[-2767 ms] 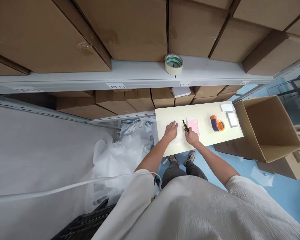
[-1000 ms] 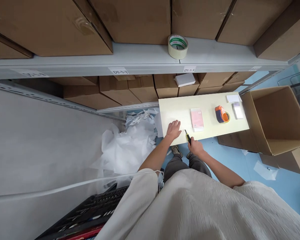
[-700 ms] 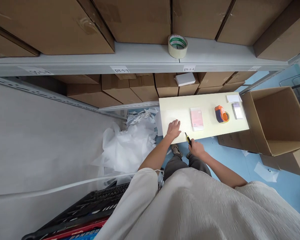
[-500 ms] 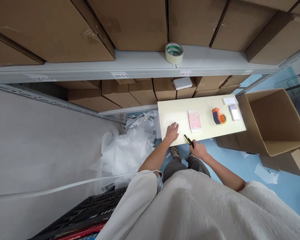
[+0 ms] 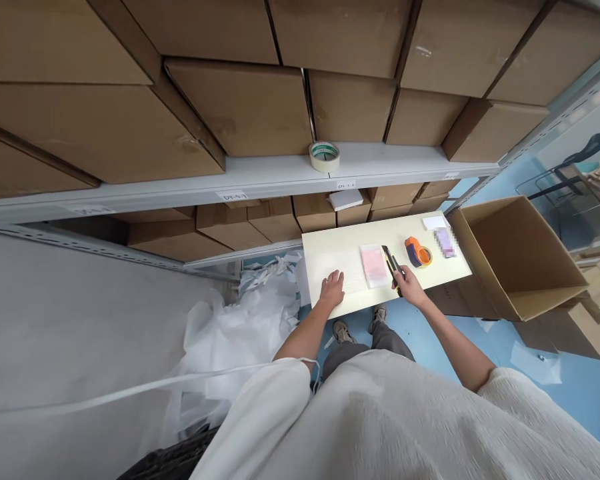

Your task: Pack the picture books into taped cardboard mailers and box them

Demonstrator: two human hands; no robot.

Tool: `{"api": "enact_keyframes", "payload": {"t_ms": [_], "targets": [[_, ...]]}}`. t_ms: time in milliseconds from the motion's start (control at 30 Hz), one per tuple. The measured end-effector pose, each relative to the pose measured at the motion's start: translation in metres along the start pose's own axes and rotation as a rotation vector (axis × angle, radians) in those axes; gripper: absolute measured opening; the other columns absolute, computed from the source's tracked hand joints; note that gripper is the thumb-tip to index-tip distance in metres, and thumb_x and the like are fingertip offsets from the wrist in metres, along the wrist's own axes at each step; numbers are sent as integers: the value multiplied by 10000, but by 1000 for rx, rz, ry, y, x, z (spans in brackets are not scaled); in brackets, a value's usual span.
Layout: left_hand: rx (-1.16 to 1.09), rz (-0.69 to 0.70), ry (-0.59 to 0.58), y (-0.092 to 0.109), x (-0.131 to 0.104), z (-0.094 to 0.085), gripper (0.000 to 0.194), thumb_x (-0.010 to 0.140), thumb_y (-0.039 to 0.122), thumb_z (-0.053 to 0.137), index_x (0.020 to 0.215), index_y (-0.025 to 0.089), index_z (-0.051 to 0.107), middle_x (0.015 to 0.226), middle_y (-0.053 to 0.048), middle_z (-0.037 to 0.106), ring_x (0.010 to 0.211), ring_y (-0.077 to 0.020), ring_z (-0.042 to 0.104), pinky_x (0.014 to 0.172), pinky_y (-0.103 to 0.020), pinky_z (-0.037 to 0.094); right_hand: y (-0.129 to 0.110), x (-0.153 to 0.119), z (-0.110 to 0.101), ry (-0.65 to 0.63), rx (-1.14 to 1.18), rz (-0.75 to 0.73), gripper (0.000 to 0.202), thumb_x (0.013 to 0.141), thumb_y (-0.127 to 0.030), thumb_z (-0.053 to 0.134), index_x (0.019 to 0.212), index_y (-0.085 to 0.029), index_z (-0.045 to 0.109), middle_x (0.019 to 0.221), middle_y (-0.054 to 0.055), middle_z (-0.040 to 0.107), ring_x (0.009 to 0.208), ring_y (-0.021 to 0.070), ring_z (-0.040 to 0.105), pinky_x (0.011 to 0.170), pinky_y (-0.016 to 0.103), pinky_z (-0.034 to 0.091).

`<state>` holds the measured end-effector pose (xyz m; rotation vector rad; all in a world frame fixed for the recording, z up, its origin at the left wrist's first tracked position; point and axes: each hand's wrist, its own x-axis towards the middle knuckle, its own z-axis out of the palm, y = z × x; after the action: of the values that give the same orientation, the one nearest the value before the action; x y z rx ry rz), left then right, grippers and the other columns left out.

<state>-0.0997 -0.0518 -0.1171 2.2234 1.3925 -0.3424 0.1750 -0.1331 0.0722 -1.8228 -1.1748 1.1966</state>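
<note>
My left hand (image 5: 333,289) lies with its fingers spread on the left part of a pale yellow board (image 5: 347,248). In my right hand (image 5: 408,285) is a black and yellow utility knife (image 5: 391,262), pointing away from me over the board. Just left of the knife lies a pink and white packet (image 5: 374,266). To the right of the knife sits an orange and blue tape dispenser (image 5: 417,253) with a roll of tape. A white card (image 5: 434,223) and a purple item, partly pixelated (image 5: 445,243), are at the board's right end.
Behind the board, a grey shelf (image 5: 275,176) bears cardboard boxes and a tape roll (image 5: 325,157). An open carton (image 5: 525,257) stands right of the board. Crumpled white wrapping (image 5: 235,333) is heaped at the left. A white cable (image 5: 130,393) crosses the lower left.
My right hand has moved the knife forward and right, beside the pink packet. My left hand stays spread on the board. The camera view has shifted, showing more of the upper boxes.
</note>
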Motion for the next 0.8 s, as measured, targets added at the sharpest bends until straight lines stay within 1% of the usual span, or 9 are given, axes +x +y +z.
{"api": "enact_keyframes", "payload": {"t_ms": [67,167,267,400,500,567,633,700,800], "targets": [[9,-17,-19,0,2,-1,850,951,252,635,1720,182,279,1813,-182,217,1660,-348,251,1320,-487,258,-8,9,-14,-36,55,-57,502,954,-726,532,1124,-258,471,787,-12,695,586,155,545,554,289,463],[10,-44,-44,1,4,-2,868,944,251,626,1730,200,261,1818,-171,212,1661,-355,249,1310,-500,272,-20,26,-35,-118,89,-161,468,995,-660,534,1219,-255,462,919,25,721,705,174,598,643,323,528],[1,-58,-48,2,4,-3,885,933,247,611,1740,204,250,1819,-166,212,1667,-361,241,1310,-504,274,-34,50,-55,-164,56,-242,443,1012,-620,535,1253,-253,470,973,49,724,798,195,622,696,344,548],[12,-101,-64,6,3,-7,913,907,191,572,1752,206,225,1825,-147,204,1673,-346,236,1315,-508,279,-60,91,-87,-148,13,-324,451,1029,-595,506,1323,-257,459,959,46,711,770,195,590,676,342,533],[16,-127,-66,10,2,-12,914,889,164,564,1746,184,247,1819,-158,218,1669,-349,248,1310,-504,299,-88,129,-116,-200,-13,-407,503,1034,-578,509,1411,-252,439,981,61,715,778,209,587,690,369,544],[15,-144,-63,12,2,-16,915,880,153,566,1742,187,259,1816,-157,230,1668,-337,256,1313,-496,302,-109,157,-138,-222,-60,-489,562,1032,-569,517,1481,-245,418,987,70,716,823,230,605,735,399,561],[10,-157,-58,14,2,-19,936,865,141,575,1743,208,257,1812,-150,247,1666,-328,266,1314,-497,307,-132,186,-158,-168,-169,-572,602,1049,-556,478,1546,-227,389,1000,81,714,870,251,618,796,427,564],[5,-167,-52,16,2,-21,962,847,130,587,1743,226,252,1805,-151,267,1662,-332,277,1308,-506,321,-154,215,-174,-51,-352,-647,602,1080,-515,403,1597,-209,365,1056,106,715,916,275,622,867,454,549],[11,-186,-52,18,2,-23,954,844,114,580,1738,216,263,1802,-167,266,1656,-346,290,1300,-514,337,-178,256,-191,146,-687,-797,568,1092,-418,324,1586,-167,447,1168,179,708,1040,348,593,971,508,486]]}}
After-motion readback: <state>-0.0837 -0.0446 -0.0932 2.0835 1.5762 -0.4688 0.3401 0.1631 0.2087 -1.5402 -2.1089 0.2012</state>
